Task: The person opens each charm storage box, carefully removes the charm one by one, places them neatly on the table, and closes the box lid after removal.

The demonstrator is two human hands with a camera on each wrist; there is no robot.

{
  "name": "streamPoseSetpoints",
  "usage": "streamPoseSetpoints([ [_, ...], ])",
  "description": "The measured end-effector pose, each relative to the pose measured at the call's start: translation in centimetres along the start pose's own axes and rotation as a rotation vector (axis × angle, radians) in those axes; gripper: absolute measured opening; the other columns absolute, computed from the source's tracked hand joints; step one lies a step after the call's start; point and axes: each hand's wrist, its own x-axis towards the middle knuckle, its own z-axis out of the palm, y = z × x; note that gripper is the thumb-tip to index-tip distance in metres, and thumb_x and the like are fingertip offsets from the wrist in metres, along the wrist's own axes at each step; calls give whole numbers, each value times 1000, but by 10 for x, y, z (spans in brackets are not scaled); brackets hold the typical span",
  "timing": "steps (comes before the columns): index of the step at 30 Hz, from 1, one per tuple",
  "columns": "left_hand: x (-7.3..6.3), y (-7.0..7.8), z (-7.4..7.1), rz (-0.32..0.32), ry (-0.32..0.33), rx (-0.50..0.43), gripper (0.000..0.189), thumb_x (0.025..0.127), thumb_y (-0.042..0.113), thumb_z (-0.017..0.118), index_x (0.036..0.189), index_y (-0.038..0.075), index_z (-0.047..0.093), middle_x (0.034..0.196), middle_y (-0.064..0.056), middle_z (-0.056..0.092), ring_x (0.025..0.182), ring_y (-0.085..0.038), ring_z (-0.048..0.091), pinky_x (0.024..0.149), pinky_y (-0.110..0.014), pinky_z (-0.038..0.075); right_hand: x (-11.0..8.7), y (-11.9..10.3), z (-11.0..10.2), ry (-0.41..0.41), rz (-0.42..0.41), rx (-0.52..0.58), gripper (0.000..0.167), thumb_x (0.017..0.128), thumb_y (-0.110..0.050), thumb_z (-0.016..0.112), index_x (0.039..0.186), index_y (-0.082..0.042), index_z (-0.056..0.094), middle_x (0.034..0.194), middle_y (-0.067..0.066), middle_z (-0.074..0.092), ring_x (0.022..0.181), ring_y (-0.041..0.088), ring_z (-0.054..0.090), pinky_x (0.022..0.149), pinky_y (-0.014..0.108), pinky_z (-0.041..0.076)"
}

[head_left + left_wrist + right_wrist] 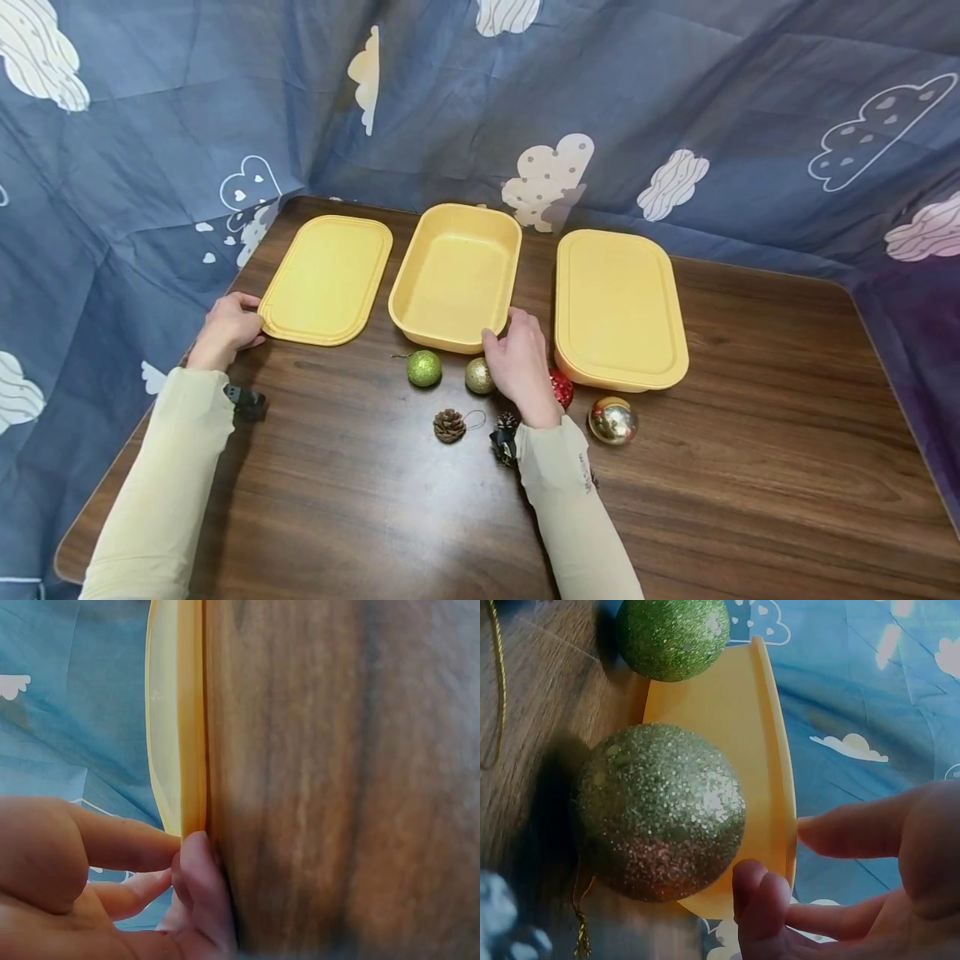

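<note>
At the left of the table in the head view lies a flat yellow lid (328,279). My left hand (228,325) is at its near left corner; in the left wrist view the fingertips (196,855) pinch the lid's edge (193,750). An uncovered yellow box (455,287) stands to the right of the lid, with nothing inside it. My right hand (519,358) holds the near right corner of this box, thumb and fingers on either side of the rim (786,772) in the right wrist view. A gold glitter ball (660,814) sits close by the box wall.
A second yellow box with its lid on (621,308) stands at the right. Near the boxes' front lie a green ball (423,368), a partly hidden red ball (559,390), a shiny gold ball (613,420) and a pine cone (449,425). Patterned blue cloth (442,125) hangs behind the table.
</note>
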Motion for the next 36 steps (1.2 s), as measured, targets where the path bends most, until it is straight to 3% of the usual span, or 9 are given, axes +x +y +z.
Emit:
streamPoseSetpoints([
  [15,-3,4,-1,-40,25,8,51,86,2,38,135,-10,36,115,-23,41,68,-11,55,61,-22,57,2,0,-1,3,5,-12,57,92,-21,60,138,7,42,108,21,58,98,33,58,95,43,45],
  [24,-6,1,-7,-51,45,-82,53,88,4,34,137,-13,32,116,-25,43,66,-9,60,66,-28,59,1,1,0,3,12,-3,56,92,-20,60,138,7,42,109,21,59,97,33,60,93,43,46],
  [27,-6,0,-8,-49,18,-146,51,89,5,32,136,-13,32,112,-19,43,69,-7,58,67,-27,59,0,1,0,0,17,-1,55,92,-20,60,138,7,43,109,21,58,96,32,59,93,43,46],
  [30,-4,-4,-9,-43,-31,-252,37,91,8,34,124,-9,42,95,-9,48,66,-5,56,66,-26,59,0,1,0,-5,19,2,56,93,-20,60,138,7,42,111,22,58,96,32,60,93,43,46],
  [34,1,-7,-12,-75,-143,-479,15,97,15,43,107,5,46,74,8,57,65,-2,59,64,-25,56,0,1,0,-11,19,0,56,93,-20,60,139,6,42,113,22,58,97,32,60,93,43,47],
  [36,3,-7,-13,-112,-202,-611,13,98,18,49,107,9,45,73,13,62,69,-1,62,64,-26,54,1,1,-1,-12,17,-3,56,93,-20,60,139,7,42,114,22,58,97,32,60,93,43,47],
])
